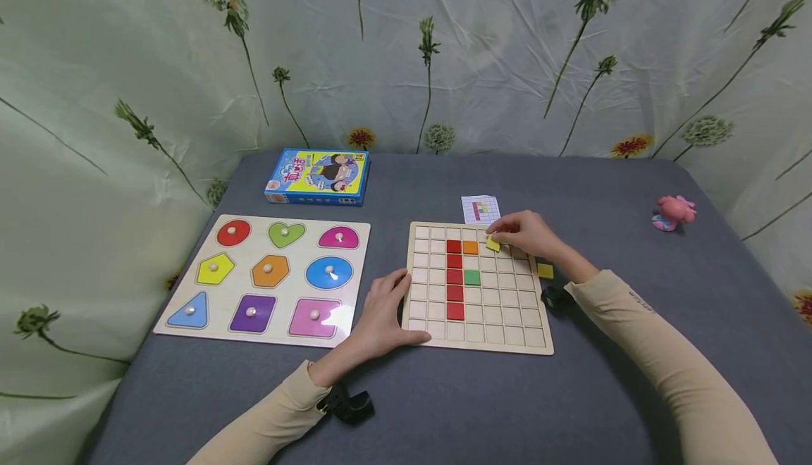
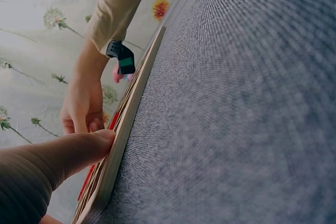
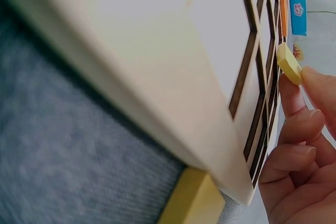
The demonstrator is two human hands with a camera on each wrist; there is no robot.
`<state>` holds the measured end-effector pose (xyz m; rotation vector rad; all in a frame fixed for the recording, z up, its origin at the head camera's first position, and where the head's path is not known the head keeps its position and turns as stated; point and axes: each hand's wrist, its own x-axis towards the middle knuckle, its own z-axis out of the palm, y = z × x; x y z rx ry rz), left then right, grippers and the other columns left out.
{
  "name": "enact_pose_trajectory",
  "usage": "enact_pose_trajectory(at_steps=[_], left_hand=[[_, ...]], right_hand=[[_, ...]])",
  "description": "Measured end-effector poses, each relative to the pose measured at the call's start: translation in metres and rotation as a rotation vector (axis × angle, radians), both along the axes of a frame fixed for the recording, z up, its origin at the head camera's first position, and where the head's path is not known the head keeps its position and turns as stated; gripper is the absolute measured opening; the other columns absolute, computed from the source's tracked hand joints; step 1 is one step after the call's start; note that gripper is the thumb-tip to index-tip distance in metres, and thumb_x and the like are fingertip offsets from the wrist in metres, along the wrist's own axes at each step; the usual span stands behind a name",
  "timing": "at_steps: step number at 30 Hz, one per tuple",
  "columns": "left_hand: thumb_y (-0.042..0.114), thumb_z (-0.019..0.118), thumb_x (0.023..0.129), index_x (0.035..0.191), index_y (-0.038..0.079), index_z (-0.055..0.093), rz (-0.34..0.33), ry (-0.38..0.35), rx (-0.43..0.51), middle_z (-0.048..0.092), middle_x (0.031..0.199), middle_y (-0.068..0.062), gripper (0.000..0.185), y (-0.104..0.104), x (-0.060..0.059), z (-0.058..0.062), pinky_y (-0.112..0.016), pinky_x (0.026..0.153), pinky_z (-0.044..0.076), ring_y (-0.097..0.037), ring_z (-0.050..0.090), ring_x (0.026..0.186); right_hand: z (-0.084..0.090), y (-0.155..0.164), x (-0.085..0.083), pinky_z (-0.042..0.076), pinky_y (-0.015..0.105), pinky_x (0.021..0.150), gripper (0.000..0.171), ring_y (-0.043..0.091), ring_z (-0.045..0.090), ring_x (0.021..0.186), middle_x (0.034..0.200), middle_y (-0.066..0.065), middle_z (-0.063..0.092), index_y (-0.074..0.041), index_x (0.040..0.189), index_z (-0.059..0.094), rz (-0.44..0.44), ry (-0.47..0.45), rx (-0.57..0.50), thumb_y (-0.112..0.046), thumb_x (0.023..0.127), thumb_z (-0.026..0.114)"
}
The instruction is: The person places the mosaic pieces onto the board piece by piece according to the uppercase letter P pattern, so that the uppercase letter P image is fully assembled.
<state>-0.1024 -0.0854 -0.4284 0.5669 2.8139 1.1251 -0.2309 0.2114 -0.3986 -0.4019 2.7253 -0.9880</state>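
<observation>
Between thumb and fingertips, my right hand (image 1: pixel 528 234) pinches a small yellow square tile (image 1: pixel 493 243) over the upper part of a wooden grid board (image 1: pixel 507 315). In the right wrist view the tile (image 3: pixel 289 64) is tilted, close over the grid. Red tiles (image 1: pixel 454 276) fill a column of cells on the board, with an orange tile (image 1: pixel 470 247) beside the top one and a green tile (image 1: pixel 472 277) lower down. My left hand (image 1: pixel 380 317) rests at the board's left edge, thumb on the near left corner and fingers along the side.
Another yellow tile (image 1: pixel 545 270) lies at the board's right edge. A printed pattern card (image 1: pixel 480 208) lies behind the board. To the left is a knobbed shape puzzle (image 1: pixel 298 232), with a blue-yellow box (image 1: pixel 317 176) behind it. A pink toy figure (image 1: pixel 674 212) stands at the far right.
</observation>
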Motion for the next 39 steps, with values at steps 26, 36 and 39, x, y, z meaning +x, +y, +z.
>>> enact_pose_trajectory(at_steps=[26, 36, 39], left_hand=[[0.038, 0.083, 0.063, 0.141, 0.001, 0.039, -0.006, -0.007, 0.0, 0.037, 0.145, -0.015, 0.097, 0.0, 0.0, 0.0, -0.053, 0.101, 0.03, -0.032, 0.032, 0.126], [0.038, 0.083, 0.063, 0.141, 0.0, 0.039, -0.005, -0.006, -0.003, 0.037, 0.145, -0.014, 0.097, 0.0, 0.0, 0.0, -0.053, 0.101, 0.03, -0.032, 0.032, 0.126], [0.038, 0.083, 0.063, 0.14, 0.0, 0.04, -0.005, -0.006, -0.002, 0.037, 0.145, -0.014, 0.097, 0.0, 0.0, 0.001, -0.053, 0.101, 0.03, -0.032, 0.032, 0.126]], right_hand=[[0.002, -0.011, 0.002, 0.036, 0.024, 0.058, 0.017, 0.012, 0.045, 0.06, 0.093, 0.015, 0.071, -0.003, 0.1, 0.072, 0.088, 0.036, 0.006, -0.013, 0.088, 0.063], [0.004, -0.011, 0.004, 0.038, 0.024, 0.058, 0.016, 0.012, 0.046, 0.06, 0.092, 0.013, 0.072, -0.004, 0.099, 0.072, 0.103, 0.02, -0.003, -0.012, 0.087, 0.063], [0.004, -0.011, 0.004, 0.038, 0.025, 0.058, 0.017, 0.012, 0.047, 0.061, 0.093, 0.013, 0.072, -0.004, 0.1, 0.071, 0.103, 0.013, -0.001, -0.012, 0.088, 0.063]])
